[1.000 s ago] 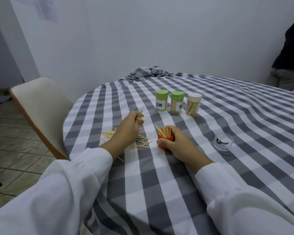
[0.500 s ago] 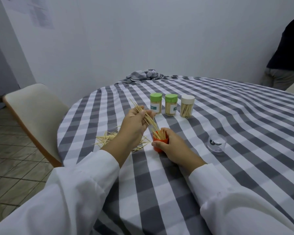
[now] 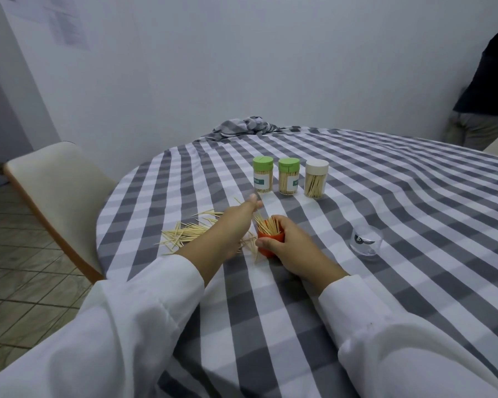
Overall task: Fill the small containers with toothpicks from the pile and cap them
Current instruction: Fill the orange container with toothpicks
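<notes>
Toothpicks (image 3: pixel 266 225) have been dropped into the orange container (image 3: pixel 270 242), gripped upright by the right hand (image 3: pixel 292 248). Left hand (image 3: pixel 236 222), fingers extended and seemingly empty, is nearest the pile (image 3: pixel 190 235) lying leftward on the tabletop (image 3: pixel 385 254).

Your small orange plastic container (image 3: pixel 269 245) stands upright and uncapped at table centre, crammed with wooden toothpicks (image 3: pixel 268 225) bristling from its mouth. The loose pile of pale toothpicks (image 3: pixel 189 234) lies scattered at its 9 o'clock. Toward 12 o'clock, well apart, three filled clear jars stand capped in a row: two green-lidded (image 3: pixel 262 174) (image 3: pixel 289 176), one white-lidded (image 3: pixel 316 178).
</notes>
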`<state>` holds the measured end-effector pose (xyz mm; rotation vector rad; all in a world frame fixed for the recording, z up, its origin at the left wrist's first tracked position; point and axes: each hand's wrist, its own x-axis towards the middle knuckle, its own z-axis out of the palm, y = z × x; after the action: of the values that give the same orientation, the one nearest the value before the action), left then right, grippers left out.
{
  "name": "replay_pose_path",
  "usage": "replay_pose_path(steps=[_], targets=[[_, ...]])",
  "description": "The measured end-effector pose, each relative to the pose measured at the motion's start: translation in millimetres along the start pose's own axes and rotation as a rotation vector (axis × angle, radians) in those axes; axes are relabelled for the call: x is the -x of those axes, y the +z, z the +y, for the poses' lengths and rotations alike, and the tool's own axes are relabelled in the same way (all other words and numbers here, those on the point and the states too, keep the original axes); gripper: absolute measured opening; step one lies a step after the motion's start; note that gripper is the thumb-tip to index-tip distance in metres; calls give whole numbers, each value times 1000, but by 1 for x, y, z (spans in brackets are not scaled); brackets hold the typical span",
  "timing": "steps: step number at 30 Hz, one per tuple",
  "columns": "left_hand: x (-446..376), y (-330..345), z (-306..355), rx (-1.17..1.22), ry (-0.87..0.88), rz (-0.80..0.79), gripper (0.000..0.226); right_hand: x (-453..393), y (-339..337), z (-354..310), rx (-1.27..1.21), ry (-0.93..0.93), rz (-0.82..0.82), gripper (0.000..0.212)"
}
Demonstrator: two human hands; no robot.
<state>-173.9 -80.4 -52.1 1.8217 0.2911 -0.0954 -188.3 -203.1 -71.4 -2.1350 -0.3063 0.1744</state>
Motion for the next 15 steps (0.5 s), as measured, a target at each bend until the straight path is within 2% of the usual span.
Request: replay_pose_path(steps=[3,6,9,10,13,15], targets=[[1,0,-1,-154,-6,-12,66,-1,1,1,-1,11,-2,57],[4,-6,0,-156,38,-35,72,-2,1,2,-45,18,-8,55],[2,-16,2,-129,4,-4,67,-2,-3,3,-18,23,-6,56],[1,-17,2,-187,1,0,61,-2,-6,4,-5,26,-1,58],[-4,-23,-2,-666,54,-21,42,-4,-15,9,7,38,27,58],[-10,-25,-11,-961,126,-116,60,-5,-20,11,1,53,48,61]])
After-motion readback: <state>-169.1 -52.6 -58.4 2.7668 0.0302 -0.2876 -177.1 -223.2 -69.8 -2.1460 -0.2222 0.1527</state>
